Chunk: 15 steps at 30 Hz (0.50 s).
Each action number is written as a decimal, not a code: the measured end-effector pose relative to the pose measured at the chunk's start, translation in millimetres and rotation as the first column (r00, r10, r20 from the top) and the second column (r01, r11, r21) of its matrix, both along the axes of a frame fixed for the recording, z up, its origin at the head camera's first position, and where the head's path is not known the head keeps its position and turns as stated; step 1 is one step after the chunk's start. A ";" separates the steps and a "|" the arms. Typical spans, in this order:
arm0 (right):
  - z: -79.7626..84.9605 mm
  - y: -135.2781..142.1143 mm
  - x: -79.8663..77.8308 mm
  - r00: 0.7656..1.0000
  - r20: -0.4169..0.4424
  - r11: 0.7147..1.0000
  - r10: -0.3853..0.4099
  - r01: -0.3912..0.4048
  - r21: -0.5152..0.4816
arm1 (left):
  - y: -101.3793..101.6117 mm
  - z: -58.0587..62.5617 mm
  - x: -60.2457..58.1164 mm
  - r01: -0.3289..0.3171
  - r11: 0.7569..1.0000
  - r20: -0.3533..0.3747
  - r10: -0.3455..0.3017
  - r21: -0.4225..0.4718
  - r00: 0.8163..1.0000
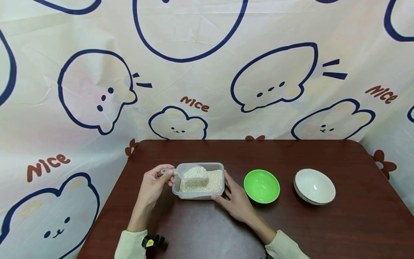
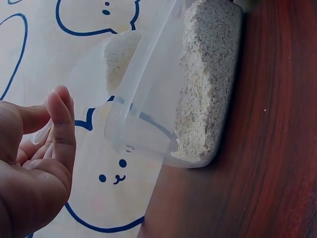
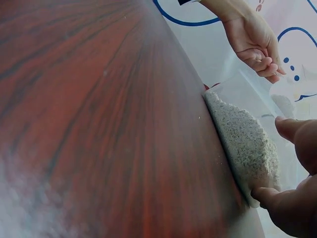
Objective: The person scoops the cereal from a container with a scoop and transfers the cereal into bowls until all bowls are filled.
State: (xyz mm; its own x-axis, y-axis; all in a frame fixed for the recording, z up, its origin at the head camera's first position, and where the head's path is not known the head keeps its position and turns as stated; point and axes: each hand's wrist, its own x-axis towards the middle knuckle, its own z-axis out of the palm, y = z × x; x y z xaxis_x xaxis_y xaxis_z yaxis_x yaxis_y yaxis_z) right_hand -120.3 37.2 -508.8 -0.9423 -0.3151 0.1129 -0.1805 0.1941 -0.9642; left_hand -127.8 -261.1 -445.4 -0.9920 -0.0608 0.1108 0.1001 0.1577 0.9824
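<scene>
My left hand (image 1: 155, 181) pinches the handle of a clear plastic scoop (image 2: 89, 74) between thumb and fingers. Heaped in the scoop is whitish rice (image 1: 195, 172), held above the rim of a clear rectangular plastic container (image 1: 197, 196). More loose rice (image 2: 198, 99) fills the container's lower part, banked higher along one side in the left wrist view. At the container's right end, my right hand (image 1: 237, 201) grips it, thumb at the near corner and fingers along the end wall. In the right wrist view, its fingertips (image 3: 285, 124) lie against the container.
A green bowl (image 1: 262, 187) stands just right of my right hand. Farther right is a white bowl (image 1: 315, 185) with a dark rim. Everything rests on a dark reddish-brown table (image 1: 207, 223), with a cartoon-printed cloth (image 1: 181, 82) hanging behind its far edge.
</scene>
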 end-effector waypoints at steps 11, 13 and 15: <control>19.6 5.2 2.6 1.000 -0.017 0.998 -0.020 0.021 0.063 | 1.4 4.8 1.5 0.010 0.999 -0.023 -0.008 0.053 1.000; 24.9 8.1 3.7 0.999 -0.020 0.997 -0.032 0.033 0.068 | 4.0 6.8 1.1 0.018 0.998 -0.021 -0.016 0.063 1.000; 29.5 11.7 5.0 0.999 -0.024 0.996 -0.043 0.045 0.075 | 7.4 8.9 0.1 0.026 0.997 -0.016 -0.025 0.067 1.000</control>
State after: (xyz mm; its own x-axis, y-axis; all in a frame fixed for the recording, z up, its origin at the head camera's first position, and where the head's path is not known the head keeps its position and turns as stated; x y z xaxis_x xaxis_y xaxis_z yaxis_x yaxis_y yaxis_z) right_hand -115.4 49.0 -479.3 -0.9529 -0.2820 0.1114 -0.1914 0.2745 -0.9424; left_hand -127.7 -253.7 -436.5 -0.9916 -0.0429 0.1222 0.1181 0.0888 0.9890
